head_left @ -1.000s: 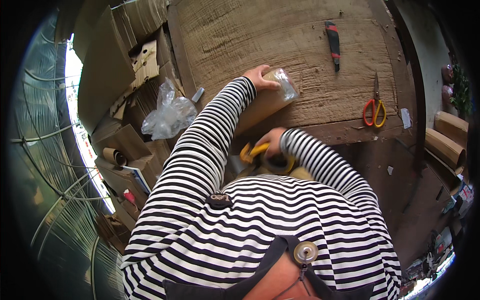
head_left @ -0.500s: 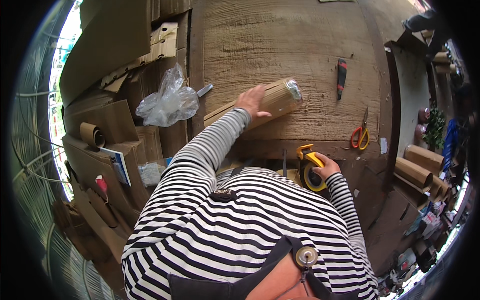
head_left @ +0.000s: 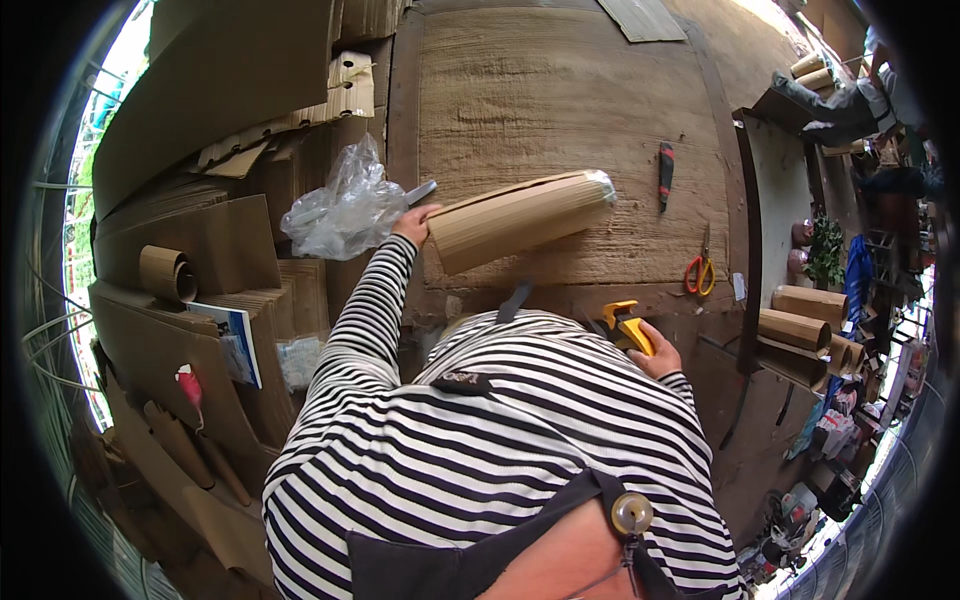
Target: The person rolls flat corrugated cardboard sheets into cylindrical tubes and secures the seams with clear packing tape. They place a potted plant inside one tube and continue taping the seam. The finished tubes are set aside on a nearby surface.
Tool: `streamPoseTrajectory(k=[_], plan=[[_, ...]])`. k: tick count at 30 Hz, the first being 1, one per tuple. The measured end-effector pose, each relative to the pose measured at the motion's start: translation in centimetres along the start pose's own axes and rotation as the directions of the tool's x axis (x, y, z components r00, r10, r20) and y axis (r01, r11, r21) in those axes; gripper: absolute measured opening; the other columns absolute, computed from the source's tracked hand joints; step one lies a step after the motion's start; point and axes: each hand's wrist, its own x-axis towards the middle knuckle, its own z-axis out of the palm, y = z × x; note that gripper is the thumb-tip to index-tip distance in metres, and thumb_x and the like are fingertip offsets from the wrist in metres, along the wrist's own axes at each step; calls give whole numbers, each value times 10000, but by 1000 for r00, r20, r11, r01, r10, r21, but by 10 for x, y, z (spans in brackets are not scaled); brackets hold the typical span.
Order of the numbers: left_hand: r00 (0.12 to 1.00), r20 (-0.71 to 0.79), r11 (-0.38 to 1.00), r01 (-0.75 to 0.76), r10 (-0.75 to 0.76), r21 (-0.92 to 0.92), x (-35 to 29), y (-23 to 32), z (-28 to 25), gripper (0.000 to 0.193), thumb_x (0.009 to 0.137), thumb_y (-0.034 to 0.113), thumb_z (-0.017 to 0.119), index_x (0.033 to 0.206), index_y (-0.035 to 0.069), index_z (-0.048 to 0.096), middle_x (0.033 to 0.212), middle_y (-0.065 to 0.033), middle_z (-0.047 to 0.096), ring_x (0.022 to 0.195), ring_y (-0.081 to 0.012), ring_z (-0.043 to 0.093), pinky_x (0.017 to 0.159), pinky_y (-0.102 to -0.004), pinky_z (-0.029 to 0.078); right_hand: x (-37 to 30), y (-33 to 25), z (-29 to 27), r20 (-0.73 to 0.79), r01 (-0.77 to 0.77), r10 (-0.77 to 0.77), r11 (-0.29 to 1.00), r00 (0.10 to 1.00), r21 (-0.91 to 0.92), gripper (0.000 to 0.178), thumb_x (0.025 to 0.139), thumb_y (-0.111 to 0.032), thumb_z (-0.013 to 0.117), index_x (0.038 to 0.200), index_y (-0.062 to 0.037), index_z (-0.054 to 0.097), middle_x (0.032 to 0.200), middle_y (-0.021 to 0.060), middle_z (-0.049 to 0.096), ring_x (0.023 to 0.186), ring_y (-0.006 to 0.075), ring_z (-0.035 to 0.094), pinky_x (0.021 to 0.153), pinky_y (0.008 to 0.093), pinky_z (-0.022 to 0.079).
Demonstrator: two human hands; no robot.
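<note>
Left hand [head_left: 411, 226] pinches the left end of the cardboard roll [head_left: 525, 220]; fingers curled in on its edge, how deep they reach inside is hidden; an end hold, likely chosen because it leaves the roll's long side uncovered. Roll lies slantwise over the near part of the wooden table [head_left: 560, 100], left end nearer the body, right end farther off with clear plastic [head_left: 603, 187] on it (probably to cover that end); whether it rests flat or is slightly raised, cannot tell.

Right hand [head_left: 658, 352] is wrapped round the yellow tape dispenser [head_left: 630, 328], just off the table's near edge and apart from the roll; gripped at its right side, head pointing up and left, presumably so the working end sits clear of the fingers; tape itself not made out.

2 tools lie right of the roll, neither touched: black-and-red knife [head_left: 666, 178] and scissors [head_left: 701, 275] with red and yellow handles; seemingly put there to be within reach but out of the roll's way; crumpled clear plastic bag [head_left: 345, 215] sits just beyond the left hand, near stacked cardboard [head_left: 200, 250].
</note>
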Motion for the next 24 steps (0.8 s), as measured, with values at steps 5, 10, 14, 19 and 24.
streamPoseTrajectory(k=[5,10,14,19,24], plan=[[845,69,845,-533,530,45,9,254,24,240,959,151,664,1187,115,731,1092,-81,695,1033,-242,673,932,-344,551,-46,12,5,-115,-138,152,982,982,126,731,750,-229,799,1433,-126,560,1305,143,671,1156,249,665,1033,327,493],[792,107,788,-610,601,82,21,366,69,250,960,254,686,1142,91,741,1060,-96,682,991,-250,676,890,-346,561,-46,-9,-14,-154,-139,152,986,976,93,736,743,-201,799,1434,-121,559,1298,148,673,1162,251,661,1031,326,492],[763,216,727,-647,610,230,6,433,113,314,1007,323,598,1209,108,703,1164,-78,682,1077,-272,659,955,-369,542,-44,31,-29,-308,82,14,952,951,296,724,741,-99,783,1428,-94,558,1302,127,672,1171,212,655,1025,306,491],[742,296,630,-668,601,396,-16,469,159,305,996,319,596,1207,126,703,1203,-67,682,1106,-290,649,966,-379,539,-23,60,-56,-441,201,44,847,896,492,762,751,-44,762,1463,-16,493,1387,135,607,1246,201,604,1050,308,471],[644,245,429,-700,724,571,-49,485,190,200,936,247,670,1090,132,722,1028,-41,714,972,-257,684,806,-376,593,11,63,-95,-567,469,-80,661,820,585,746,812,31,680,1501,27,392,1491,168,493,1349,246,513,1113,357,427]])
